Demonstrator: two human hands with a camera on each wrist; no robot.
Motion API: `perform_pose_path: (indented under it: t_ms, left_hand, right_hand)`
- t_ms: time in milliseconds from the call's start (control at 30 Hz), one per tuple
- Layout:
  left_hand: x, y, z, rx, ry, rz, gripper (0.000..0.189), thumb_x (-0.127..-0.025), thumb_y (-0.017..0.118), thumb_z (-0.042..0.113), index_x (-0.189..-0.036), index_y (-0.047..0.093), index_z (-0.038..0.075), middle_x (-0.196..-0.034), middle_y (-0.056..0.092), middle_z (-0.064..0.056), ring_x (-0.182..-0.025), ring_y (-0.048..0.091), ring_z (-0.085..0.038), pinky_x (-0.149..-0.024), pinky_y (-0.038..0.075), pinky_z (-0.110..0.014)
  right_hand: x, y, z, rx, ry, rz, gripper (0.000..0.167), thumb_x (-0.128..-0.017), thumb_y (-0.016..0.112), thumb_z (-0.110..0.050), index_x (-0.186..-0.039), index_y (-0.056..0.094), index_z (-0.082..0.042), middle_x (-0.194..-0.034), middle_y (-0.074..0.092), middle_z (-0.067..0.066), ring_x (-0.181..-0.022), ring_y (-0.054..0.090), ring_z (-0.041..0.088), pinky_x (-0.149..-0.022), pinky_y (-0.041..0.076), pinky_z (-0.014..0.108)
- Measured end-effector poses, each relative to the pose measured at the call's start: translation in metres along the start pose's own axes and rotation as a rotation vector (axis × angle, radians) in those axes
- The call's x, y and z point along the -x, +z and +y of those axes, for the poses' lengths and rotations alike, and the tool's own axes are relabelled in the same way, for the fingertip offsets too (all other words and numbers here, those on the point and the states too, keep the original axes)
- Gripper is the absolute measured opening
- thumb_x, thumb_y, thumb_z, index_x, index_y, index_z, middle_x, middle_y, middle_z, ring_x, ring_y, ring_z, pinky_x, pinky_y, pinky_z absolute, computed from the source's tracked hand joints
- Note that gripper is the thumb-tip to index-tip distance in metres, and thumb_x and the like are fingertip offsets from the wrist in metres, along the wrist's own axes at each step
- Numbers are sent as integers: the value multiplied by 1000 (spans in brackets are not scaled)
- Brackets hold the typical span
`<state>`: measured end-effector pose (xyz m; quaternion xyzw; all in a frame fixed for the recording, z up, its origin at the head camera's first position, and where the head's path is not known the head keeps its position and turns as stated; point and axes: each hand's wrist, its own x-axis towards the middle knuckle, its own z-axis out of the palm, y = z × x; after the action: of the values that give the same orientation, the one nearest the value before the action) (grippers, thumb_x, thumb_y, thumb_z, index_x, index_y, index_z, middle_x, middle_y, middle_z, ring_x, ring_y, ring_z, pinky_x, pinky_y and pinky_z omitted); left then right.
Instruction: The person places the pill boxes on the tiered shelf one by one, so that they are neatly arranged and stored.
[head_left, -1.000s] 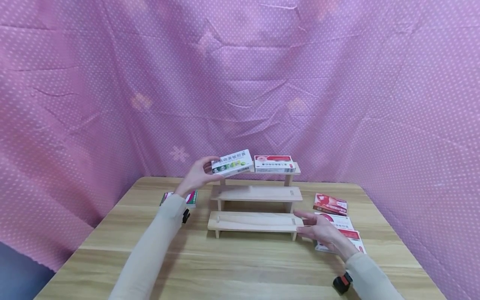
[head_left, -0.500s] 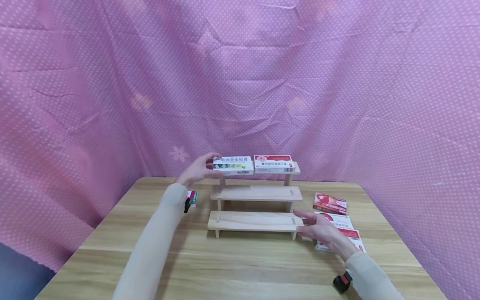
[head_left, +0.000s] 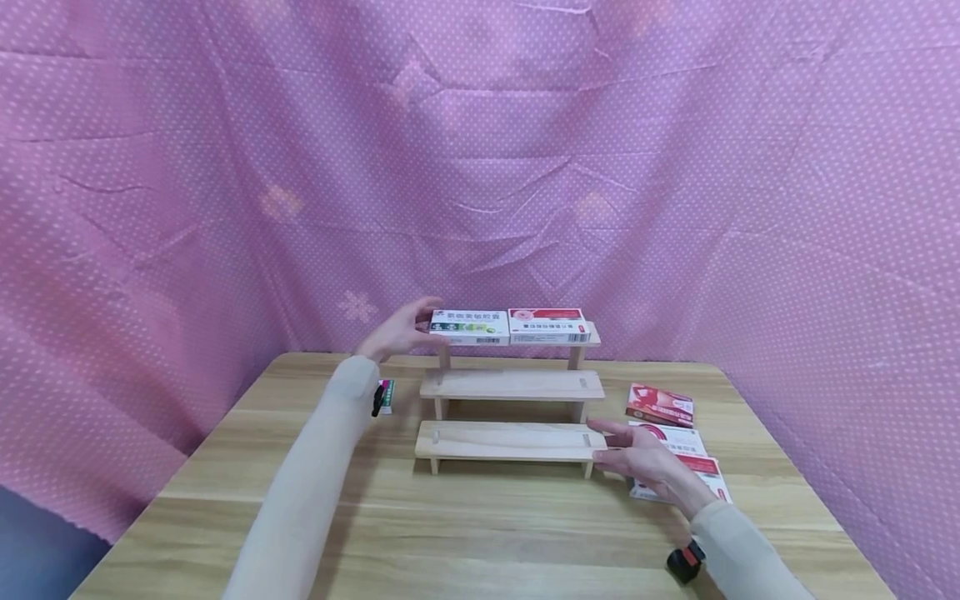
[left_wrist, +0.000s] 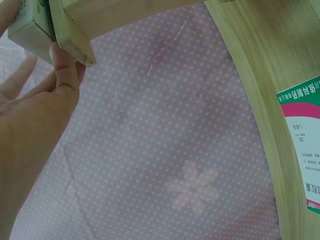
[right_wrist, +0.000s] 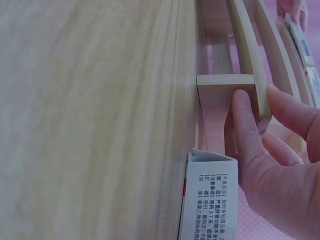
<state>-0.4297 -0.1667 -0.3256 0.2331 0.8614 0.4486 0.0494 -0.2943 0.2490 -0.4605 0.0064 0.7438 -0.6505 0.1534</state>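
A white and green medicine box (head_left: 469,326) lies flat on the left part of the top tier of a three-step wooden display stand (head_left: 512,385). My left hand (head_left: 405,330) grips that box at its left end; in the left wrist view the fingers also touch the end of the wooden tier. Right beside it, on the same tier, sits a red and white medicine box (head_left: 549,326). At the lowest tier, my right hand (head_left: 651,460) pinches the right end of the board, thumb above and a finger against the support, as the right wrist view shows.
On the table (head_left: 480,533), right of the stand, lie a red medicine box (head_left: 660,405) and two white and red boxes (head_left: 705,475), partly behind my right hand. A green, pink and white box (left_wrist: 305,145) lies left of the stand. A pink dotted cloth (head_left: 480,167) hangs behind.
My left hand has lowered the tilted white and green box onto the top tier, levelled it and moved it slightly right against the red and white box. The right hand stays put.
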Motion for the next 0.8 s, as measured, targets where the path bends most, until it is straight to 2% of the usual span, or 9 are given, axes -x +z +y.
perform_pose_path:
  t_ms: [200, 400, 800]
  left_hand:
    - [-2, 2, 2, 37, -23, -15, 83, -84, 76, 16, -153, 29, 10, -148, 43, -18, -132, 46, -34, -112, 40, -49]
    - [-6, 5, -2, 14, -37, 10, 82, -86, 74, 16, -153, 28, 10, -149, 43, -16, -133, 44, -33, -113, 38, -49]
    - [-5, 5, -1, -4, -51, 4, 83, -87, 74, 19, -154, 27, 13, -150, 41, -16, -136, 41, -33, -115, 35, -49]
  right_hand:
    - [-1, 0, 0, -20, 5, 4, 66, -85, 72, -3, -145, 47, -9, -142, 36, 29, -104, 62, 21, -92, 57, 36]
    - [0, 0, 0, -29, 13, 2, 66, -86, 71, -2, -146, 46, -10, -144, 34, 29, -107, 62, 22, -94, 57, 37]
    - [-1, 0, 1, -23, 7, -5, 65, -87, 71, -4, -146, 46, -10, -144, 35, 29, -106, 62, 21, -93, 57, 37]
